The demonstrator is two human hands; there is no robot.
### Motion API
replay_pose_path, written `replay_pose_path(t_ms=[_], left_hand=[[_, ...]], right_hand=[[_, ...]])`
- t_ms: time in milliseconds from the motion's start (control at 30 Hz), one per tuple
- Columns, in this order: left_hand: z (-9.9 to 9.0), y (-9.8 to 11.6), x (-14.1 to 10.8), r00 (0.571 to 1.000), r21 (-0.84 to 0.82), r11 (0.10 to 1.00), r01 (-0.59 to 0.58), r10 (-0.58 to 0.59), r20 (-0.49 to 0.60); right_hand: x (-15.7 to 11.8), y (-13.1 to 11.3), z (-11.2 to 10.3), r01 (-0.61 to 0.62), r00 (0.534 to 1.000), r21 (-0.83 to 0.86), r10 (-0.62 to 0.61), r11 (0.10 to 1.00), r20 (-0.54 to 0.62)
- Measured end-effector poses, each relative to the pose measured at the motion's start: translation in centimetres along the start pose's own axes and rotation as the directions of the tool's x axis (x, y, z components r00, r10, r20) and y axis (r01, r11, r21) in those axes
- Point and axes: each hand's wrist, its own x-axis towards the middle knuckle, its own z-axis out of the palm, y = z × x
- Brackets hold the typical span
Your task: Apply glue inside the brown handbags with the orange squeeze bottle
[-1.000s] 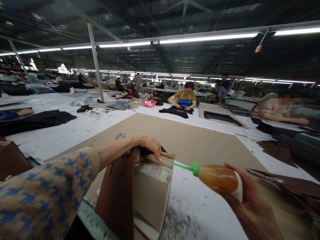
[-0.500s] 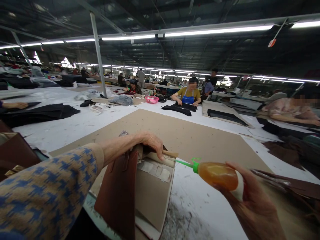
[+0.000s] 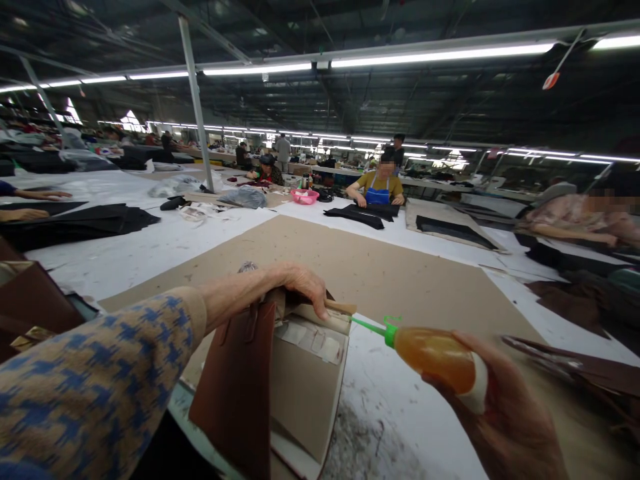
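The right-hand fingers (image 3: 467,343) are wrapped round the fat end of a bottle (image 3: 435,358) of amber liquid, which lies tilted in the grip. Its thin green nozzle (image 3: 369,325) points left, the tip right at the upper edge of a brown piece (image 3: 235,400) with a beige inside; from here I can't tell whether it touches. Over that same edge, the left hand (image 3: 304,283) is bent downward, fingers closed on it beside a narrow tan strip (image 3: 342,307). The brown piece stands tilted at the near side of the white worktop (image 3: 395,393), dark smudges marking the surface beside it. Beyond the hands spreads a big tan sheet (image 3: 365,263). More brown pieces (image 3: 583,367) lie over to the right, and a second brown item (image 3: 47,303) sits at the left. Across the way, a co-worker in a blue apron (image 3: 378,196) handles black pieces (image 3: 356,217), near a pink basin (image 3: 304,197).
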Motion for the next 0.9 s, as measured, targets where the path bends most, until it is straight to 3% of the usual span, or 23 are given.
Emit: replay_pose_path(t_ms=[133, 300, 433, 533, 667, 900], left_hand=[[-0.3, -0.2, 0.3, 0.985, 0.179, 0.982, 0.065, -0.093, 0.147], [-0.3, -0.3, 0.1, 0.983, 0.206, 0.974, 0.091, -0.121, 0.138], [-0.1, 0.3, -0.2, 0.986, 0.268, 0.96, 0.078, -0.114, 0.12], [0.0, 0.8, -0.4, 0.99, 0.296, 0.954, 0.05, -0.088, 0.114], [0.0, 0.9, -0.4, 0.99, 0.262, 0.962, 0.075, -0.103, 0.095], [0.4, 0.7, -0.3, 0.991, 0.322, 0.944, 0.071, -0.102, 0.083]], right_hand=[[-0.4, -0.4, 0.3, -0.008, 1.0, 0.077, 0.007, 0.997, 0.008], [-1.8, -0.9, 0.7, -0.105, 0.994, 0.183, 0.105, 0.978, 0.013], [-1.6, -0.5, 0.3, -0.077, 0.997, 0.094, 0.074, 0.993, 0.037], [-1.1, 0.0, 0.0, -0.134, 0.99, 0.048, 0.132, 0.99, 0.05], [-1.3, 0.2, 0.1, -0.22, 0.972, 0.057, 0.214, 0.974, 0.097], [-1.4, 0.0, 0.5, -0.222, 0.97, 0.043, 0.217, 0.974, 0.109]])
